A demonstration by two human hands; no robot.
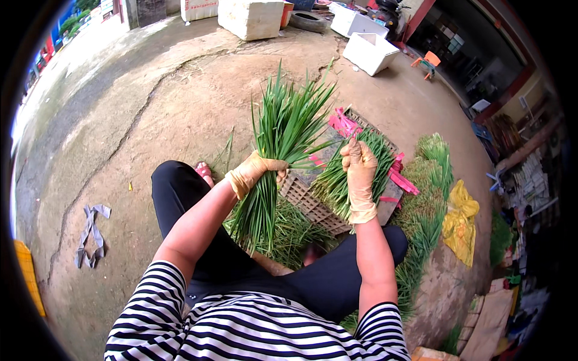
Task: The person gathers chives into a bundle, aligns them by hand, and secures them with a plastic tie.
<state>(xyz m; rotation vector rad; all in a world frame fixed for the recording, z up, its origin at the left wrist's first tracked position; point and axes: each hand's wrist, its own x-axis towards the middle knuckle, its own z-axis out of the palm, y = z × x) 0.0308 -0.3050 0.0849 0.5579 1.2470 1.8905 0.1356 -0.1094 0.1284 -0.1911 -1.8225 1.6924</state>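
Observation:
My left hand (pixel 261 169), in a pale yellow glove, is wrapped around the middle of a bunch of garlic chives (pixel 283 123). Its leaves fan out above the fist and hang below it over my lap. To the right, my right hand (pixel 361 165), gloved alike, is raised with its fingertips pinched together; what they hold, if anything, is too small to tell. Behind and below that hand a second pile of chives (pixel 337 177) lies on a board on top of a brown plastic crate (pixel 310 203). Pink strips (pixel 344 123) lie around this pile.
Loose chives (pixel 289 225) lie by the crate between my legs. A long heap of chives (pixel 430 180) runs along my right, beside a yellow bag (pixel 460 222). Grey cloth strips (pixel 92 234) are on the concrete at left. White foam boxes (pixel 251 19) and a tire (pixel 307 22) stand ahead.

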